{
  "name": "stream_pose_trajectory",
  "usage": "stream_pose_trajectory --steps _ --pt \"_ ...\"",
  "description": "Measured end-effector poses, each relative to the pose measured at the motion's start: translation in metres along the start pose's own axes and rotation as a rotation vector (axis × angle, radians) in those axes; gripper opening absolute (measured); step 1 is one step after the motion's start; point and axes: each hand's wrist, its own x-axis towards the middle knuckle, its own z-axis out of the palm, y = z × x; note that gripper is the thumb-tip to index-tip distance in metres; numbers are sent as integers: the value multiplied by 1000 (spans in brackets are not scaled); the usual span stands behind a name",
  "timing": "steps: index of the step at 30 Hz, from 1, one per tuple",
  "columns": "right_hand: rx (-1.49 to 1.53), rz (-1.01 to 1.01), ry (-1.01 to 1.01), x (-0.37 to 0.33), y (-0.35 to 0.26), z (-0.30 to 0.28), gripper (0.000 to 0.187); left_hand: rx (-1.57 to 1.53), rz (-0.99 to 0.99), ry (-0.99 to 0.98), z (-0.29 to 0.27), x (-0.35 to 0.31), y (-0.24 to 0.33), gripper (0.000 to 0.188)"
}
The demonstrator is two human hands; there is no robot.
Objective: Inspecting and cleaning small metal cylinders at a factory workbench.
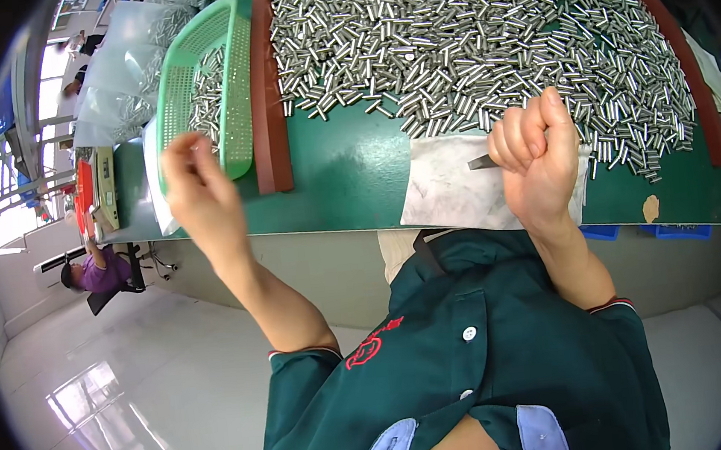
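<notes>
My left hand (203, 187) is at the near side of a green plastic basket (237, 90) holding short metal pins. Motion smears its fingers, and whether anything is between them I cannot make out. Closed into a fist, my right hand (539, 154) is over a stained white cloth (443, 188) at the table's front edge. A flat grey metal tool (482, 163) sticks out of the fist; the rest of it is hidden. Beyond the fist, a broad layer of shiny cylindrical metal pins (448, 46) covers the green tabletop (339, 175).
Reddish-brown rails (268, 104) border the pins left and right. Clear bags (113, 96) of metal parts stand at the far left, near a scale-like device (102, 188). Blue trays (678, 231) show below the front edge. A seated person in purple (103, 269) is off to the left.
</notes>
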Motion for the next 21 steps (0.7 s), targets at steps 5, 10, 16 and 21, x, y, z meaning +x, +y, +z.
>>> stream_pose_trajectory --steps 5,10,16,21 --pt "-68 19 11 0 1 1 43 149 -19 47 6 37 -66 22" --pt "-22 1 18 0 1 -1 43 218 184 36 20 26 -53 21" --pt "-83 18 37 3 0 0 44 -7 400 -257 63 -4 -8 18" --pt "-55 33 39 3 1 2 44 -35 374 -367 80 -18 -6 12"
